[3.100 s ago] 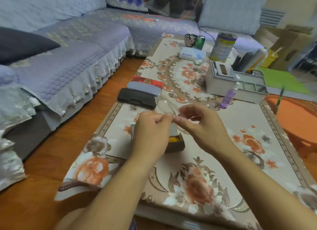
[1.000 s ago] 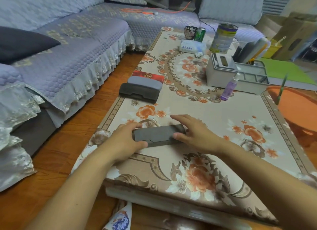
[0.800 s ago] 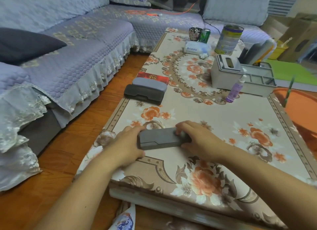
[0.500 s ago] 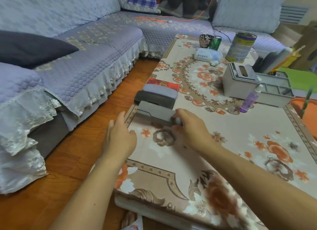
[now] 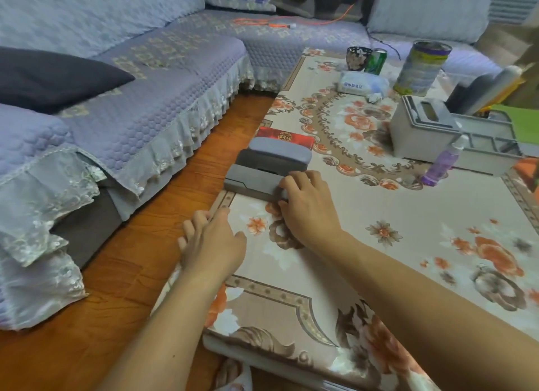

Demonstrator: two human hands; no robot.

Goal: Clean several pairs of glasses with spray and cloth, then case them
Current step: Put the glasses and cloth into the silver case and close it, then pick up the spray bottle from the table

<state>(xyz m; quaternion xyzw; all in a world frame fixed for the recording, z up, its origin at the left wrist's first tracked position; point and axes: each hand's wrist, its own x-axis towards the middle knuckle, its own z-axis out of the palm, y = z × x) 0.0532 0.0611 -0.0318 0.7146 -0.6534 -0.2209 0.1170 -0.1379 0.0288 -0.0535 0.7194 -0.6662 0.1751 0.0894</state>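
Observation:
A closed grey glasses case [image 5: 251,182] lies at the left edge of the flowered table [image 5: 408,215]. My right hand [image 5: 307,205] grips its right end, fingers curled over the top and thumb at the near side. Just behind it sit a dark case [image 5: 264,161] and a lighter grey case [image 5: 280,148], touching, with a red box [image 5: 284,136] beyond. My left hand [image 5: 211,242] hovers at the table's left edge, fingers relaxed and holding nothing. The purple spray bottle [image 5: 442,164] stands to the right. No glasses or cloth show.
A grey organiser tray [image 5: 455,134] stands at the back right, with a tall tin [image 5: 420,68], a mug [image 5: 358,58], a green can [image 5: 375,61] and a tissue pack [image 5: 361,83] beyond. A quilted sofa [image 5: 145,99] runs along the left across a strip of wooden floor [image 5: 122,259].
The glasses went into the grey case and it was closed. My right hand slid the case to the far left, against the other cases. My left hand let go of it.

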